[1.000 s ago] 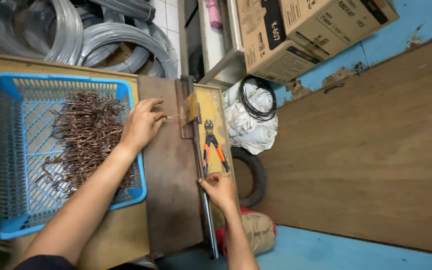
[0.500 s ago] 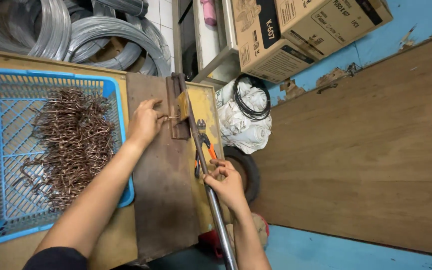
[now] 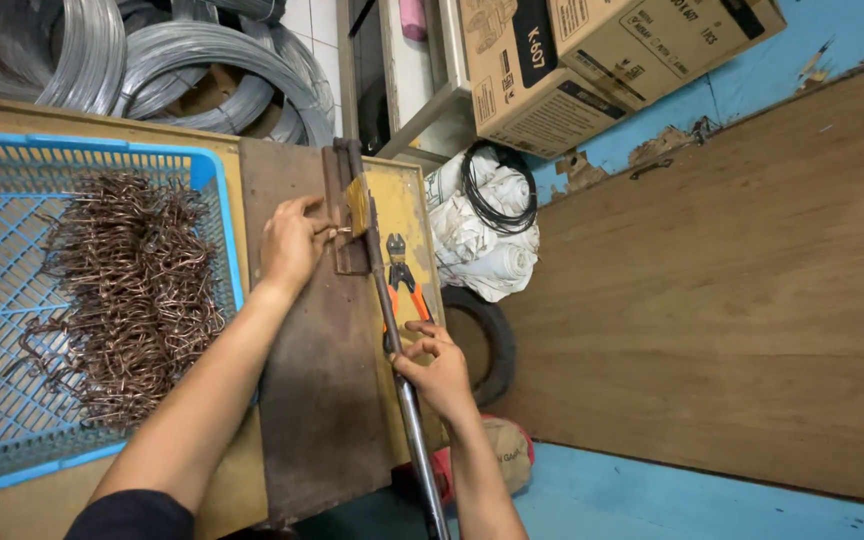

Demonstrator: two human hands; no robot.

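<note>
Bending jig, both hands engaged.
My left hand (image 3: 292, 245) pinches a stiff copper-coloured wire piece (image 3: 337, 232); my right hand (image 3: 439, 368) grasps the long rigid steel lever bar (image 3: 392, 320) mid-shaft.

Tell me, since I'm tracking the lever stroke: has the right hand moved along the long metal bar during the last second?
Yes. The right hand slid up the metal bar, now beside the orange-handled pliers on the bench.

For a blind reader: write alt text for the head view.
A person's left hand presses a small piece at the metal jig on a brown plate, while the right hand grips its long lever bar. A blue basket of bent copper-coloured wire pieces sits left; orange-handled cutters lie beside the bar.
</note>
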